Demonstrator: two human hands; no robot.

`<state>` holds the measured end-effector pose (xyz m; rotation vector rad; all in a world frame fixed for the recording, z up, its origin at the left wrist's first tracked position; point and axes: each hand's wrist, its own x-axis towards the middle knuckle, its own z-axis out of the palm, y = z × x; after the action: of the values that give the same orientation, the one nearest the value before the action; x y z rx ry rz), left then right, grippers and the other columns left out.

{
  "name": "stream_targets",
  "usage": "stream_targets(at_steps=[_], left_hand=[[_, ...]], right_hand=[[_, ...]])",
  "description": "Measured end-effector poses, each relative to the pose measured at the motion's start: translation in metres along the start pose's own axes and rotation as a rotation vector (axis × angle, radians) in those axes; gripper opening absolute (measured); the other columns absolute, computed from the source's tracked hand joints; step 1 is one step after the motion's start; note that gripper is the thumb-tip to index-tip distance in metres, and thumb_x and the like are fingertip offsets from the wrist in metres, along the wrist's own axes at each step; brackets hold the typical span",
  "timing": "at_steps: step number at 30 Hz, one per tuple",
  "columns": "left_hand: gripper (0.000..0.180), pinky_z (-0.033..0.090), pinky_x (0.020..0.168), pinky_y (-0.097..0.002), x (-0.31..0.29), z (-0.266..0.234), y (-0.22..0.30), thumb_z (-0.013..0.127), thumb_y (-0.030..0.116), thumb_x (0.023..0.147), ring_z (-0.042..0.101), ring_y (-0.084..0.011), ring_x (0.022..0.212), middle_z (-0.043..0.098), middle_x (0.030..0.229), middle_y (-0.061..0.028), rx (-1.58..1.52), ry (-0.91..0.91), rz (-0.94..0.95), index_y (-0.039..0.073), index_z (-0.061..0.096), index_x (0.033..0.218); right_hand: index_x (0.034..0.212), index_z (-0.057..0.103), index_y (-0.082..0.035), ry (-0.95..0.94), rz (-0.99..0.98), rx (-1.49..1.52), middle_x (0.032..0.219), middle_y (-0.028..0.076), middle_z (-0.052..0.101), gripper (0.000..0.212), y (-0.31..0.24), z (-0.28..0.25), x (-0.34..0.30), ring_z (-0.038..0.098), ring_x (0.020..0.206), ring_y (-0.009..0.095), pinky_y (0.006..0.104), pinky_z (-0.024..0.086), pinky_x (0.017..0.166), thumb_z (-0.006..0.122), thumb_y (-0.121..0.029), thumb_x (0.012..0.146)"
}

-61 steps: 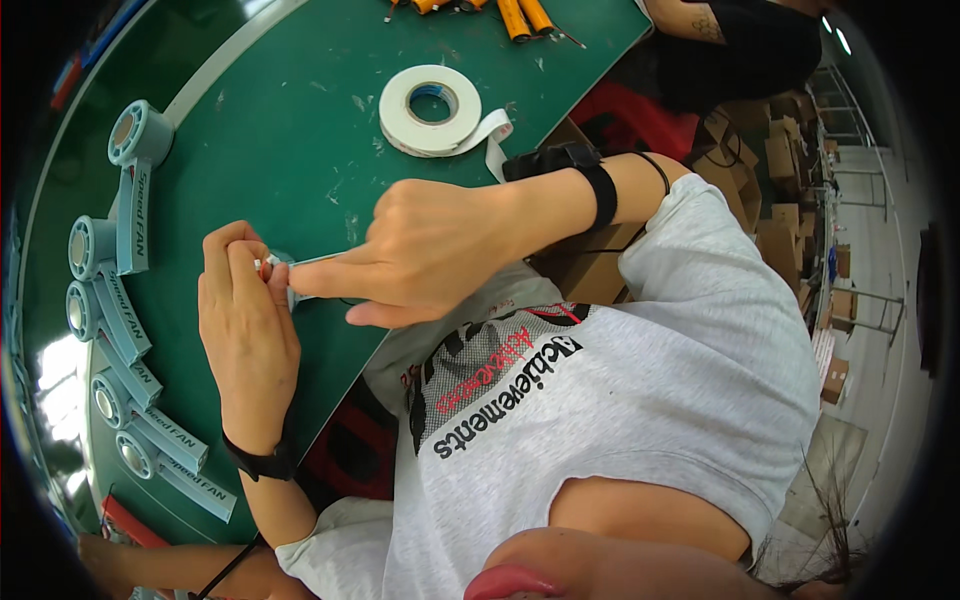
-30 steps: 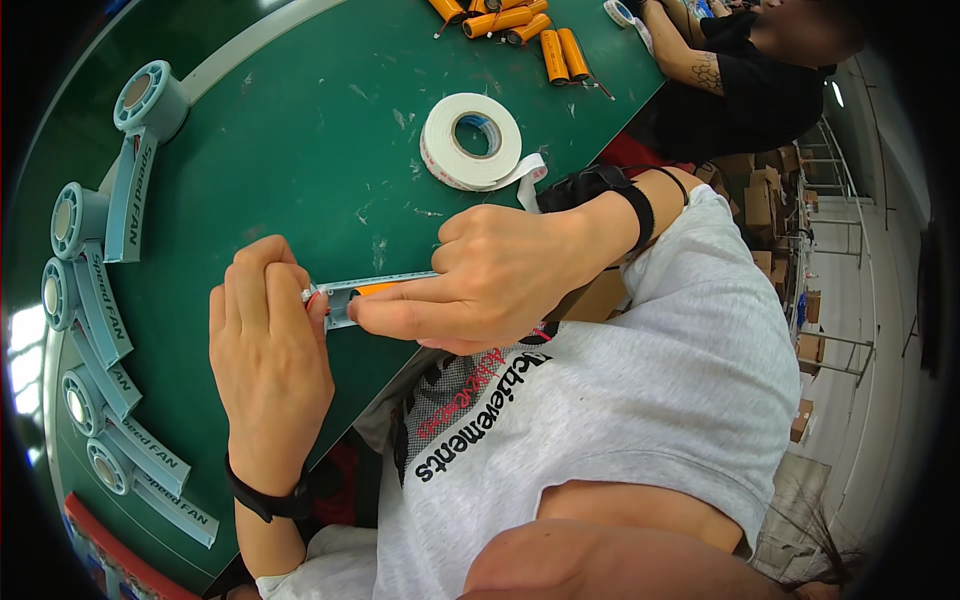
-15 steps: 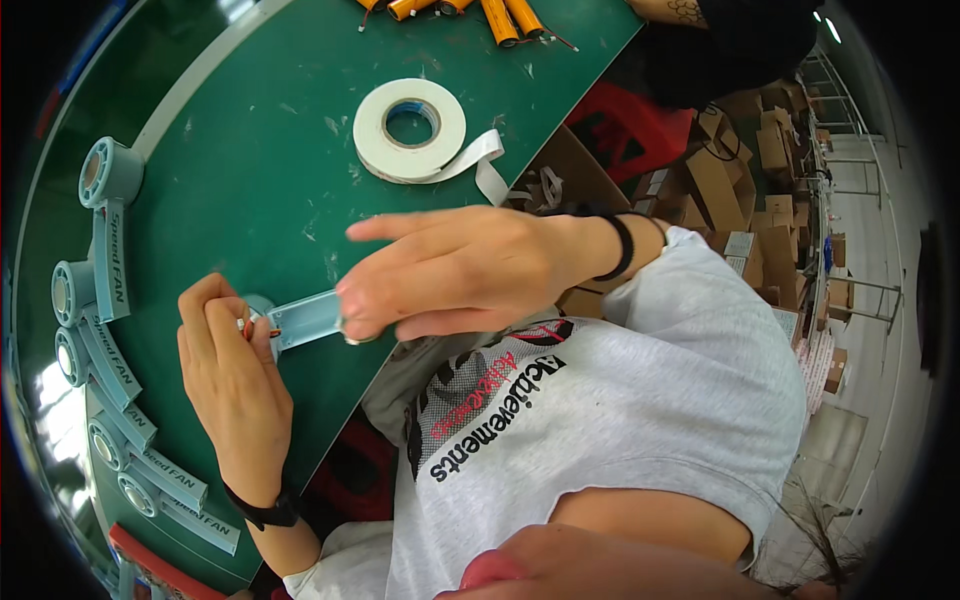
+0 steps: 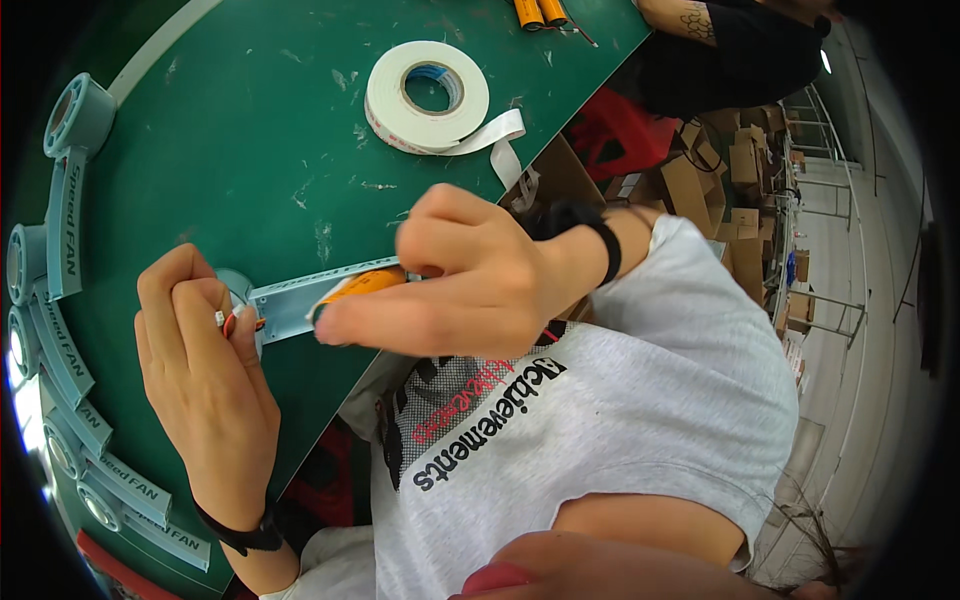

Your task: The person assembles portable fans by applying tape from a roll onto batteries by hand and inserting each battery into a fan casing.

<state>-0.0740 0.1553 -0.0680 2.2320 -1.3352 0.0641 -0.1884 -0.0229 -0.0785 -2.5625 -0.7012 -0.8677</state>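
Note:
A light-blue handheld fan housing lies across the space between my hands, its trough-like handle facing up. My left hand is closed on its round head end, which the fingers mostly hide. Thin red and dark wires with a white connector stick out between those fingers. With its fingers curled, my right hand holds an orange cylindrical battery at the handle's trough. The thumb and fingers cover part of the battery, so how far it sits inside cannot be told.
Several similar fan housings line the left side of the green table. A white tape roll with a loose strip lies beyond my right hand. More orange batteries, another person's arm, a red stool and cardboard boxes are farther off.
The view has shifted. My right hand's fingers have curled in, and the orange battery, hidden before, now shows under them at the handle. My left hand keeps its hold on the housing.

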Motion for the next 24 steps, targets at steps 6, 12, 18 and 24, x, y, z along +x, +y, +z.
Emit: stream_targets(at_steps=[6,12,18,24], left_hand=[[0.007,0.042,0.064,-0.0356,-0.001,0.003,-0.001,0.047,-0.003,0.083,0.051,-0.0327,0.08,0.047,0.099,-0.0181,-0.005,-0.019,0.012,-0.004,0.042,0.087],[0.016,0.039,0.062,-0.0357,0.0,0.004,-0.001,0.056,-0.001,0.074,0.047,-0.0276,0.072,0.048,0.1,-0.013,-0.017,0.017,0.028,0.0,0.043,0.084],[0.016,0.039,0.065,-0.0376,0.001,-0.004,0.002,0.055,-0.004,0.074,0.047,-0.0295,0.074,0.047,0.101,-0.0139,0.037,-0.031,-0.005,0.001,0.043,0.084],[0.032,0.042,0.074,-0.0361,0.015,-0.016,0.012,0.058,-0.005,0.068,0.051,-0.0313,0.085,0.045,0.106,-0.0158,-0.417,-0.076,-0.084,-0.001,0.047,0.098]], right_hand=[[0.107,0.052,-0.008,-0.314,-0.058,-0.054,0.086,-0.004,0.063,0.038,0.005,0.003,0.01,0.044,0.042,0.008,0.0197,0.032,0.041,0.061,-0.026,0.076],[0.113,0.049,-0.007,-0.486,0.037,0.073,0.095,-0.005,0.062,0.055,0.006,0.005,0.013,0.046,0.041,0.009,0.0216,0.033,0.037,0.065,-0.039,0.072],[0.12,0.046,-0.007,-0.56,0.065,0.131,0.098,-0.001,0.062,0.064,0.011,-0.01,0.014,0.053,0.045,0.012,0.0226,0.038,0.038,0.064,-0.045,0.073],[0.124,0.044,-0.004,-0.531,0.267,-0.129,0.104,0.008,0.062,0.071,-0.012,-0.01,0.009,0.063,0.062,0.018,0.0315,0.049,0.053,0.06,-0.052,0.074]])
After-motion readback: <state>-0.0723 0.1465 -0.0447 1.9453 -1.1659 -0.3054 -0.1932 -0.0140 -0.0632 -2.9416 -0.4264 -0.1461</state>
